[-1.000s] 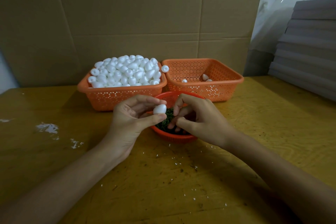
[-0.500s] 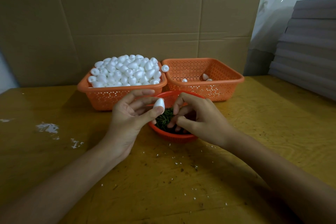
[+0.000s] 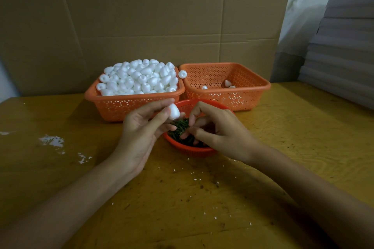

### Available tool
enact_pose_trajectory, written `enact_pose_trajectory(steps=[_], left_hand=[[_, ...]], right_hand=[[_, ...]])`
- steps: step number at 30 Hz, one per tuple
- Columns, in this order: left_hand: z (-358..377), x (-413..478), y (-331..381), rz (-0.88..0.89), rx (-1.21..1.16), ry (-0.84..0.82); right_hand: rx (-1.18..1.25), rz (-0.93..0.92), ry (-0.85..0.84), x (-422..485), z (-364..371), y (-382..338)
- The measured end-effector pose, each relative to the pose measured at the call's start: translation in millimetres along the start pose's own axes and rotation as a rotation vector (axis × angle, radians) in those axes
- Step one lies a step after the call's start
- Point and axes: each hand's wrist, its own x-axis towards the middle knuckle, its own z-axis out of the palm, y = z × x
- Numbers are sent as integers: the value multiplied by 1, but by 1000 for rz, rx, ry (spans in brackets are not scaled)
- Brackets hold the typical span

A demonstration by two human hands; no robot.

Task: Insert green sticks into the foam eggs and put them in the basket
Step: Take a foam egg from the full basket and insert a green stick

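Note:
My left hand (image 3: pixel 141 129) pinches a white foam egg (image 3: pixel 174 111) between thumb and fingers, just above the left rim of a small round red basket (image 3: pixel 194 150). That basket holds a pile of green sticks (image 3: pixel 180 128). My right hand (image 3: pixel 218 131) reaches down into the pile with its fingertips among the sticks; whether it grips one is hidden. Behind stand two orange baskets: the left one (image 3: pixel 129 105) is heaped with white foam eggs (image 3: pixel 139 79), and the right one (image 3: pixel 251 95) has a few eggs (image 3: pixel 227 83) lying on its bottom.
A single foam egg (image 3: pixel 182 74) rests on the rims between the two orange baskets. White crumbs and paint marks (image 3: pixel 52 140) dot the wooden table (image 3: pixel 293 137). Cardboard (image 3: pixel 151 26) walls off the back. Grey stacked sheets (image 3: pixel 342 54) rise at the right.
My left hand has lifted the egg a little and turned it upright. My right hand stays in the red basket, its fingers shifting among the sticks.

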Motion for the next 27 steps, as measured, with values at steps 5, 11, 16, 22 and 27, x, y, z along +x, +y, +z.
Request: enact_pose_trajectory(steps=[5, 11, 16, 22, 27], left_hand=[[0, 0, 0, 7, 23, -6], [0, 0, -2, 1, 6, 6], [1, 0, -1, 5, 59, 1], [0, -1, -1, 58, 188, -74], [-1, -1, -2, 91, 235, -86]], right_hand=[[-22, -31, -11, 0, 1, 3], [-13, -54, 3, -1, 0, 2], [-18, -62, 21, -1, 1, 3], [-19, -74, 27, 0, 2, 5], [-15, -70, 21, 0, 2, 7]])
